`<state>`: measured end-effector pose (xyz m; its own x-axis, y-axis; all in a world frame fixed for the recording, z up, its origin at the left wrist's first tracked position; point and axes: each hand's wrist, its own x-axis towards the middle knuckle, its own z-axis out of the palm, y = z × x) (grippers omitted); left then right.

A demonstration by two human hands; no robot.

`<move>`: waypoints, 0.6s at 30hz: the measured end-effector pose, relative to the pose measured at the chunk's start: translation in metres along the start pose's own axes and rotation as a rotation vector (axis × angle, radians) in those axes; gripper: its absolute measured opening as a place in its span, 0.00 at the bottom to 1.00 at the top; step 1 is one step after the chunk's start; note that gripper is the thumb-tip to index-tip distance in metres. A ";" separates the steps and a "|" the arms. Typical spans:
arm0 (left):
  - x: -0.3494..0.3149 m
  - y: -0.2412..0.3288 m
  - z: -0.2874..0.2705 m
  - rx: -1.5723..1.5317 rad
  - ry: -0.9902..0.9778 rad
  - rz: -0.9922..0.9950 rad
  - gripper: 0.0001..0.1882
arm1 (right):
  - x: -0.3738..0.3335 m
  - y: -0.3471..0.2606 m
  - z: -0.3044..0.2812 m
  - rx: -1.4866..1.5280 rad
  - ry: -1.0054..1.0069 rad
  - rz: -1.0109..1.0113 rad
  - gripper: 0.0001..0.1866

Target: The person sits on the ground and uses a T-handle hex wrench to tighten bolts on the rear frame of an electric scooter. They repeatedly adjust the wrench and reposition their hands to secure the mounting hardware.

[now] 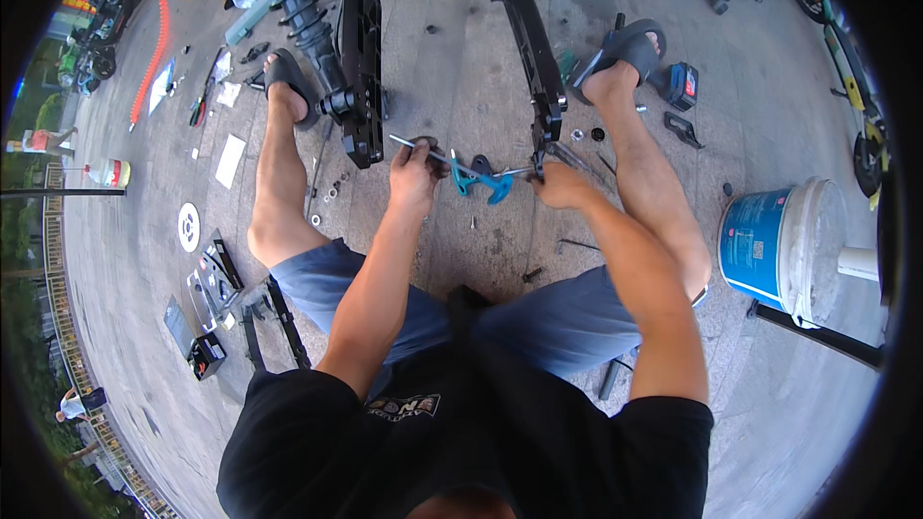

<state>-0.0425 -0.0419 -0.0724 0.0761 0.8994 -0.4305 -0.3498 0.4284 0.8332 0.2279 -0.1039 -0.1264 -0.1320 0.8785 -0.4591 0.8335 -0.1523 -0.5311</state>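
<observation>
Between my hands is a teal metal bracket (pixel 496 194) with curved arms and a dark part at its top. My left hand (pixel 413 178) is closed around a thin silver rod (pixel 402 141), whose upper end sticks out past my fingers toward the left. To the right of the bracket, my right hand (pixel 565 185) is closed on a thin silver shaft (pixel 515 172) that reaches to the bracket. Its handle is hidden in my fingers. Just beyond my hands stand two black swingarm legs (pixel 363 86) of a vehicle, the left one beside a coil-spring shock absorber (pixel 293 2).
Loose nuts and washers (pixel 315 220) lie left of my hands, and a bolt (pixel 533 275) lies nearer me. A cordless tool battery (pixel 683 85) is by my right foot. At right stands a white bucket (pixel 803 250); at left lie a white disc (pixel 189 228) and black boxes (pixel 206 356).
</observation>
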 end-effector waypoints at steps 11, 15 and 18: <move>0.014 -0.071 -0.115 0.389 0.112 -0.261 0.13 | 0.055 -0.095 0.042 -0.074 0.113 0.087 0.37; 0.008 -0.084 -0.112 0.764 0.301 0.199 0.19 | 0.066 -0.093 0.059 -0.095 0.224 0.109 0.31; -0.001 -0.076 -0.100 0.811 0.386 0.410 0.19 | 0.064 -0.087 0.069 0.003 0.247 0.122 0.26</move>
<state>-0.1096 -0.0838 -0.1703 -0.2682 0.9632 -0.0185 0.4758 0.1491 0.8668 0.1100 -0.0658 -0.1587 0.1048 0.9374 -0.3321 0.8335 -0.2649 -0.4849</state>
